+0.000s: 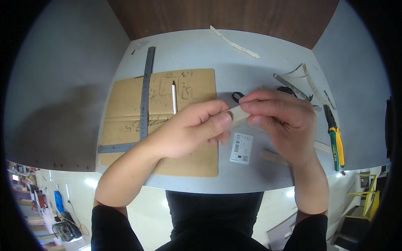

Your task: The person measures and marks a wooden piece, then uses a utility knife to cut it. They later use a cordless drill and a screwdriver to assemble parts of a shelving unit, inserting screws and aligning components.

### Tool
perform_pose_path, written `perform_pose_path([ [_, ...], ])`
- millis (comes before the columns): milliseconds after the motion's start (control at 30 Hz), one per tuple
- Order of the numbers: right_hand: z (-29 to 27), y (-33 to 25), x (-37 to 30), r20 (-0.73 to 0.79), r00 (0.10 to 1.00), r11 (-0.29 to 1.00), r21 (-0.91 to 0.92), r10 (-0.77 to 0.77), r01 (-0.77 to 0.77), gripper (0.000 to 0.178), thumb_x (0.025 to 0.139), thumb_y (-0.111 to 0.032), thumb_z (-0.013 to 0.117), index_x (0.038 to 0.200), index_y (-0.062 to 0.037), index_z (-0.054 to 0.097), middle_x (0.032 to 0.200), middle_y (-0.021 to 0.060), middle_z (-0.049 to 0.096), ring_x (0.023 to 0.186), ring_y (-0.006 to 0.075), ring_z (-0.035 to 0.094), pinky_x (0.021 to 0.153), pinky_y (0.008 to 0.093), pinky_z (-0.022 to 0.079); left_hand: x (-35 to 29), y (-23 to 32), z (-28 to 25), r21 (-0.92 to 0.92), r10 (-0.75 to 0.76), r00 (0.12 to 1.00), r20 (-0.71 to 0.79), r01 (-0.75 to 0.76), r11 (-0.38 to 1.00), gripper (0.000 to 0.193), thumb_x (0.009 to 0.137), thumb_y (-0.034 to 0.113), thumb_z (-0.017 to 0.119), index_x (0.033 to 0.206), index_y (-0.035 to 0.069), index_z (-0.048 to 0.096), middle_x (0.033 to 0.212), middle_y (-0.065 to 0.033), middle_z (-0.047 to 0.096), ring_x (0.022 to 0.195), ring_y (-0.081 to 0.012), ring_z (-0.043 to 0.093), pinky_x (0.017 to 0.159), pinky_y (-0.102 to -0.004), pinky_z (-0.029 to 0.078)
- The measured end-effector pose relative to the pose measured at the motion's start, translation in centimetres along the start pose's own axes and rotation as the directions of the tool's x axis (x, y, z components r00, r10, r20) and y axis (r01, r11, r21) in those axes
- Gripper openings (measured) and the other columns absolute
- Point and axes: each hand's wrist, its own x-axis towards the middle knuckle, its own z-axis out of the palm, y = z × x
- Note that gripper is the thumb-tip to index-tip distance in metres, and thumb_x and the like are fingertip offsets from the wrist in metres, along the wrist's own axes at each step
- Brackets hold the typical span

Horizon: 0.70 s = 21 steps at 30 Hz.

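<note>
Both hands meet over the middle of the grey table, pinching a short, flat beige strip (238, 116) between them. My left hand (199, 127) grips its left end between thumb and fingers. At the other end, the fingers and thumb of my right hand (289, 121) close on the strip, covering part of it. The strip's material is hard to make out. Below it lies a white printed label (241, 148). A second beige strip (274, 157) rests on the table, partly hidden by my right wrist. Behind my right fingers shows a black loop (237, 97), perhaps a scissor handle.
Left on the table is a brown cardboard sheet (197, 161) with pen marks, bearing a metal square ruler (145, 96) and a white pencil (174, 98). Green-and-yellow pliers (336, 142) lie at the right edge, near curved offcuts (310, 79). A torn pale strip (234, 43) lies at the back.
</note>
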Motion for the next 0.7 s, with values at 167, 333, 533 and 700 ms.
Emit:
perform_pose_path([
  [167, 0.2, -0.2, -0.4, 0.045, 0.997, 0.994, 0.091, -0.069, 0.065, 0.017, 0.075, -0.001, 0.074, 0.093, -0.0027, 0.073, 0.093, 0.0114, 0.071, 0.075, 0.0193, 0.071, 0.066, 0.0264, 0.057, 0.1, 0.4, -0.3, -0.364, -0.002, 0.948, 0.317, 0.124, 0.923, 0.063, 0.103, 0.05, 0.028, 0.11, -0.007, 0.056, 0.071, -0.0088, 0.061, 0.055, -0.0124, 0.056, 0.053, -0.0224, 0.045],
  [333, -0.1, 0.1, -0.2, 0.058, 0.995, 0.994, 0.068, -0.087, 0.083, 0.023, 0.073, 0.004, 0.072, 0.095, -0.003, 0.073, 0.094, 0.0114, 0.071, 0.075, 0.0199, 0.071, 0.066, 0.0264, 0.058, 0.0, 0.0, -1.0, -0.32, -0.027, 0.924, 0.381, 0.159, 0.934, 0.062, 0.104, 0.048, 0.03, 0.108, -0.007, 0.056, 0.063, -0.0032, 0.053, 0.047, -0.005, 0.042, 0.044, -0.0209, 0.033],
  [533, -0.1, -0.4, 0.1, 0.035, 0.998, 0.993, 0.104, 0.05, -0.054, 0.028, 0.075, -0.004, 0.076, 0.103, -0.0044, 0.071, 0.093, 0.0101, 0.071, 0.076, 0.0185, 0.068, 0.067, 0.025, 0.055, -0.3, 0.6, 0.4, 0.023, 0.013, 0.998, 0.057, -0.014, 1.0, 0.028, 0.101, 0.03, 0.051, 0.091, 0.003, 0.055, 0.064, -0.0026, 0.052, 0.052, -0.0123, 0.048, 0.045, -0.0273, 0.037],
  [700, 0.0, -0.5, -0.1, 0.083, 0.995, 0.999, -0.016, 0.051, -0.05, 0.032, 0.072, -0.014, 0.08, 0.101, -0.0046, 0.07, 0.083, 0.0098, 0.068, 0.068, 0.0207, 0.064, 0.061, 0.0275, 0.052, -0.1, 0.7, 1.2, 0.883, 0.586, 0.81, 0.011, -0.283, 0.375, 0.021, 0.084, 0.017, 0.069, 0.085, 0.004, 0.052, 0.069, -0.0089, 0.056, 0.059, -0.0238, 0.059, 0.051, -0.0349, 0.048],
])
